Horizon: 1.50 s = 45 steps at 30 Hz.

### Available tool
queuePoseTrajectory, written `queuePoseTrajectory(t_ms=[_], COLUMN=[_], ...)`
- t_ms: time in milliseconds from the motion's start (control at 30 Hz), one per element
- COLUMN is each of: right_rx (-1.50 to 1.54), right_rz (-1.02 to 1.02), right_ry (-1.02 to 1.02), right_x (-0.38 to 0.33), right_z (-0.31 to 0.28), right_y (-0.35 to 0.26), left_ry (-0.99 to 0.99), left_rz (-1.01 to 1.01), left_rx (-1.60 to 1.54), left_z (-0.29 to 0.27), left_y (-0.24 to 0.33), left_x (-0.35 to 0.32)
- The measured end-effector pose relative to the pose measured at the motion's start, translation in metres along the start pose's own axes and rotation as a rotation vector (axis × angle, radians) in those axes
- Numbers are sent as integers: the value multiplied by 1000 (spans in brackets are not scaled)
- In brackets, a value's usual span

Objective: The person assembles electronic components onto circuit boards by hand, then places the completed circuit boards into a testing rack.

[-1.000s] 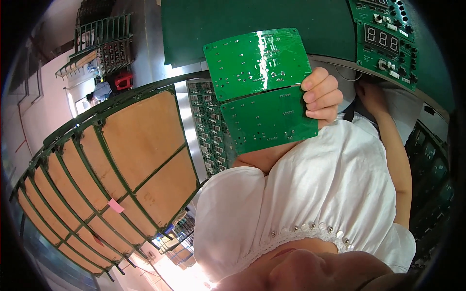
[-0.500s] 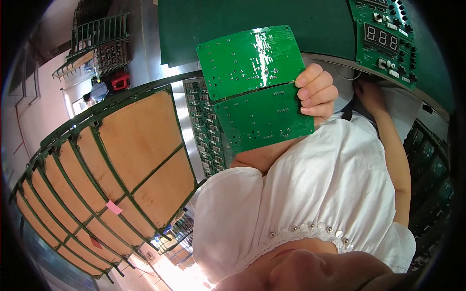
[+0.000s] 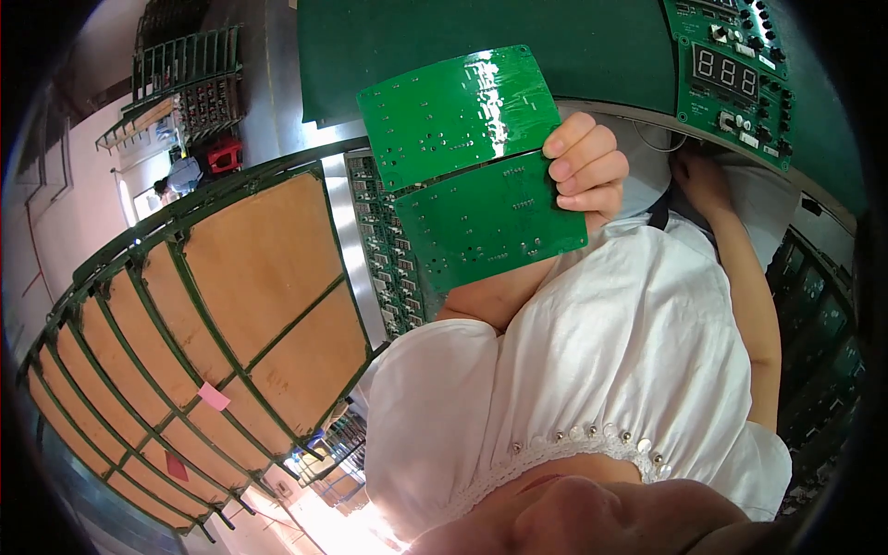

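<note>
At the left a large rack with brown panels is seen, and ahead the green tabletop, on whose right part the display boards are laid face up. The board is held in the air by the left hand, near the tabletop's edge and in front of the white top. The step in hand is judged to be a look over the soldered side, which is turned up toward the head; for the next move, a steady edge grip and a slight change of tilt would be called for, so that the glare is taken off the joints. The board is bright green and tilted, and is divided by a dark slot into an upper half and a lower half. The right hand is kept low, beyond the tabletop's edge; whether its fingers are spread or pressed together cannot be told. The left fingers are curled over the board's right edge, pinching it beside the slot, the thumb being hidden. On the upper half a white streak of glare is shown, and small silvery solder dots are scattered over both halves.
</note>
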State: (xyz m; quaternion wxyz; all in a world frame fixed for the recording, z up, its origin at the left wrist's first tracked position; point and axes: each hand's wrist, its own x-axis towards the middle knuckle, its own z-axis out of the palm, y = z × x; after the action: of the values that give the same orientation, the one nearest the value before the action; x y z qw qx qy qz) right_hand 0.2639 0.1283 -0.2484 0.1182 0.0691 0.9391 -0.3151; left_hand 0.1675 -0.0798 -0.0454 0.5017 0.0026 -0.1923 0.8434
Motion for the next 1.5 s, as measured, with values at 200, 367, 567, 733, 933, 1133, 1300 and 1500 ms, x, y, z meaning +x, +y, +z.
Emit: queuePoseTrajectory(t_ms=[200,367,567,733,933,1133,1300,1500], right_rx=[-50,1046,2134,1940,2364,2107,2145,1671], right_rz=[41,455,596,501,444,568,712,992], right_ry=[-67,-86,614,719,772,1478,2330,3614], right_x=[-3,-5,-47,-19,-2,127,176,197], right_z=[-6,11,-91,-96,-139,-85,88,264], right_y=[-5,65,47,123,252,126,16,-60], left_ry=[6,28,260,784,1223,1387,1454,1357], left_rz=[38,140,621,1108,1726,2064,2278,2252], left_rx=[2,91,381,632,395,-123,-648,-905], left_z=[-3,7,-22,-70,-145,-192,-208,-164], left_y=[4,23,90,90,68,60,55,99], left_x=[-4,-24,-148,-309,-392,-478,-514,-503])
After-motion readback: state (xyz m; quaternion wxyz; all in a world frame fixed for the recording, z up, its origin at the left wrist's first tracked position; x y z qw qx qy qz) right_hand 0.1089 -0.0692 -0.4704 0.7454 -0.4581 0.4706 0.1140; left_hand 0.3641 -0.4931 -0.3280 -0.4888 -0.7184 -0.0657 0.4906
